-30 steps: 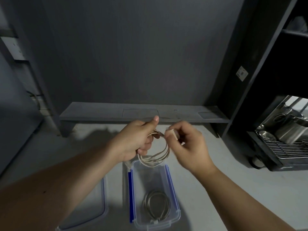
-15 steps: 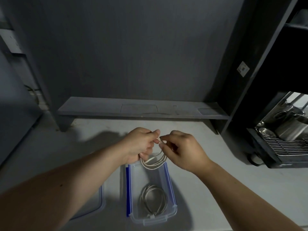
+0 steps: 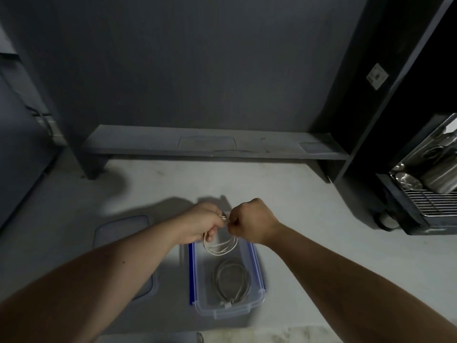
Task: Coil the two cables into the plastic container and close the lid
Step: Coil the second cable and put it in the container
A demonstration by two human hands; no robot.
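Hands meet above the far end of a clear rectangular plastic container with blue side clips (image 3: 258, 288), which stands open on the pale grey table (image 3: 309, 219). The left hand (image 3: 202, 226) is curled around one side of a thin white cable wound into a small coil (image 3: 220, 248), and the right hand (image 3: 252, 222) is closed in a fist, pinching the same coil at its top where the two hands touch. The loops of the white cable hang below the fingers, over the far part of the container and apart from its floor. A second cable, grey and already coiled into a ring (image 3: 231, 280), lies flat on the bottom of the container, toward its near end, with a pale connector at the near edge of the ring. To the left of the container, on the table, lies a clear rectangular plastic lid with rounded corners (image 3: 118, 231), partly covered by the left forearm. At the far side of the table a low dark grey shelf (image 3: 212, 144) runs along the wall. On the right stands a dark cabinet, and a wire rack holding shiny metal vessels (image 3: 435, 174) sits at the right edge of the view.
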